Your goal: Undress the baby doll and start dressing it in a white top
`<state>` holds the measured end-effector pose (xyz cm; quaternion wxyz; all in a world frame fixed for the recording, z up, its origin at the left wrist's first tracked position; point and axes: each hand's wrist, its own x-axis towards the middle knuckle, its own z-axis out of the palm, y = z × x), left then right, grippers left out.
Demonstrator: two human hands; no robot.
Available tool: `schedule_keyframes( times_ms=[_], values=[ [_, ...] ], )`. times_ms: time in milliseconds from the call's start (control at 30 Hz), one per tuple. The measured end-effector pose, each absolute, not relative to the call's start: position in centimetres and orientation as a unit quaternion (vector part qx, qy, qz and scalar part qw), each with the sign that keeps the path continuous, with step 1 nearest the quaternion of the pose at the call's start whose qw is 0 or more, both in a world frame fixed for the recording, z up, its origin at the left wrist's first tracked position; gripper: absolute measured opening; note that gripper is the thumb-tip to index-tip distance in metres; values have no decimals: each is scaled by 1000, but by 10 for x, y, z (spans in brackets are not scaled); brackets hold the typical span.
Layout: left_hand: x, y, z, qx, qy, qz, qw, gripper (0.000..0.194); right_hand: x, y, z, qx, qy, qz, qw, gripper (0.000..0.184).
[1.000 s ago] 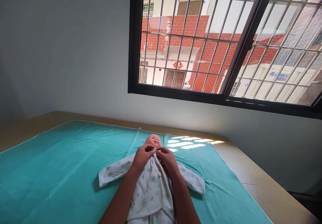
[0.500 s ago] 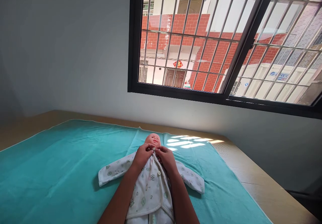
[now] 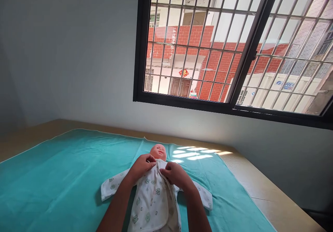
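The shirt (image 3: 151, 199) lies on the doll (image 3: 158, 151); we judge it soft, light, best held by its front edge, where our right hand (image 3: 176, 174) pinches; whether our left hand (image 3: 141, 166) grips, we cannot tell.

Your bare left forearm (image 3: 116, 206) rises from the bottom edge and slants inward to the right, while your right forearm (image 3: 196, 207), bare too, leans inward to the left at a steeper angle. Both your elbows are out of view. Your left hand (image 3: 143, 166) reaches slightly farther forward, back upward, its index finger arched above the thumb with a dark gap between them. Your right hand (image 3: 177, 174) is near it but apart, knuckles up, thumb pointing left beneath a bent index finger, the other fingers curled under and partly hidden.
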<state>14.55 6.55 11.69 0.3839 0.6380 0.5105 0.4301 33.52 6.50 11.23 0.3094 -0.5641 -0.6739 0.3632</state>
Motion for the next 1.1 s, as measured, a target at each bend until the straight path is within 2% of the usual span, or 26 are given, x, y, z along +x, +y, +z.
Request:
schedule_keyframes(
  times_ms=[100, 200, 333, 467, 567, 733, 767, 900, 1000, 1100],
  values=[
    [146, 59, 123, 683, 499, 374, 381, 11, 333, 48, 131, -572, -730, 294, 231, 25],
    [151, 54, 125, 716, 497, 337, 356, 11, 325, 40, 141, -575, -756, 238, 203, 23],
    [155, 53, 124, 735, 510, 315, 318, 19, 321, 47, 138, -587, -738, 236, 235, 20],
    [154, 54, 124, 751, 510, 269, 321, 27, 335, 59, 127, -596, -701, 310, 237, 7],
    [154, 53, 125, 767, 513, 244, 298, 28, 345, 64, 123, -596, -681, 347, 249, 12],
    [156, 49, 129, 786, 483, 231, 308, 28, 345, 63, 131, -597, -688, 281, 302, 5],
    [157, 48, 129, 789, 481, 229, 305, 27, 343, 61, 134, -601, -694, 254, 304, 8],
    [164, 47, 126, 781, 526, 236, 241, 19, 329, 53, 138, -630, -720, 159, 245, 22],
    [171, 48, 121, 771, 546, 244, 220, 14, 321, 49, 135, -648, -732, 120, 174, 20],
    [175, 48, 119, 763, 555, 243, 224, 14, 317, 47, 132, -645, -743, 98, 148, 16]
  ],
)
